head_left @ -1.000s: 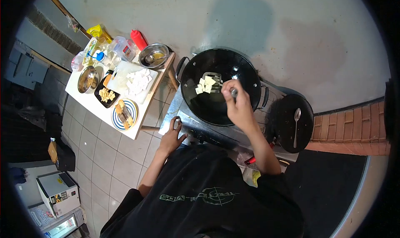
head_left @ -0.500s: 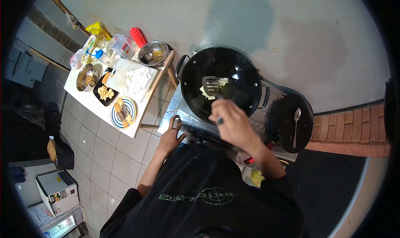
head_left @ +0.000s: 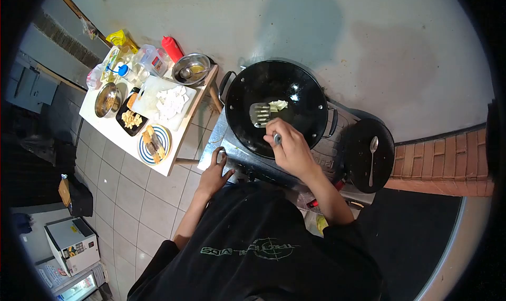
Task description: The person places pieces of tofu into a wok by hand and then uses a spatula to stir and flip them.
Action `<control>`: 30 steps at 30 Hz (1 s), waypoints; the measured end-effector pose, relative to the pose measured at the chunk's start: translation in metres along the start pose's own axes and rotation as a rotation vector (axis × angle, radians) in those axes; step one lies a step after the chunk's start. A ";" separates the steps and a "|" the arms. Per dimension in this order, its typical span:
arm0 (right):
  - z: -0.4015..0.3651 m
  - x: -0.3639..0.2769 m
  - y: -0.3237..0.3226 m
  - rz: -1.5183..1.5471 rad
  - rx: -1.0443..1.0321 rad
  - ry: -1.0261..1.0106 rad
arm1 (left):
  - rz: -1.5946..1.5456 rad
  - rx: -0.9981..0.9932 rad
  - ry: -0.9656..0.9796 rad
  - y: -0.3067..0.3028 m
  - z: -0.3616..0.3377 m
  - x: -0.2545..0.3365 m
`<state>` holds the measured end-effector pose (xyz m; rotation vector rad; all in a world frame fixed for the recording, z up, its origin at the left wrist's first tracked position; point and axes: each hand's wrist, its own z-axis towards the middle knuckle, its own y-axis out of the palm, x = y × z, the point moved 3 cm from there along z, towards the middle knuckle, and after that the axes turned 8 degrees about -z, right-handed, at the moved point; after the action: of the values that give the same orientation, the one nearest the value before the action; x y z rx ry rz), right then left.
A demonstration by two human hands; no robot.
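Note:
A slotted spatula (head_left: 259, 113) is held by its handle in my right hand (head_left: 293, 152), fingers wrapped round it. Its blade lies low inside a black two-handled wok (head_left: 305, 114). Pale, flat food pieces (head_left: 279, 106) lie in a little oil beside and partly under the blade. With fingers spread, my left hand (head_left: 213, 175) rests on the front left edge of the metal stove (head_left: 217, 147). It holds nothing.
Right of the wok, a black lid or pan (head_left: 363, 169) carries a spoon (head_left: 373, 161). To the left stands a table (head_left: 113, 135) with a striped plate (head_left: 167, 143), a cutting board (head_left: 147, 98) of white pieces, metal bowls (head_left: 183, 79) and a red bottle (head_left: 171, 49). A wall rises behind.
The spatula blade has shifted slightly left and down in the wok, and the pale pieces now sit to its right. My right hand has turned a little; my left hand stays put.

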<state>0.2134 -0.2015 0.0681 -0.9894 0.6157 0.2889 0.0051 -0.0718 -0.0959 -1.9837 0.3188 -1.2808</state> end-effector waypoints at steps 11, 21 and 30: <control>0.023 0.042 -0.065 -0.108 0.249 0.145 | -0.056 -0.061 -0.069 -0.005 0.000 0.006; 0.011 0.055 -0.056 -0.012 0.106 0.173 | -0.044 -0.029 -0.051 -0.003 -0.001 0.003; 0.013 0.049 -0.063 0.024 0.145 0.209 | -0.064 -0.047 -0.076 -0.008 0.000 0.010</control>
<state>0.2885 -0.2259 0.0873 -0.8786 0.8279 0.1600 0.0079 -0.0719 -0.0833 -2.0916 0.2526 -1.2443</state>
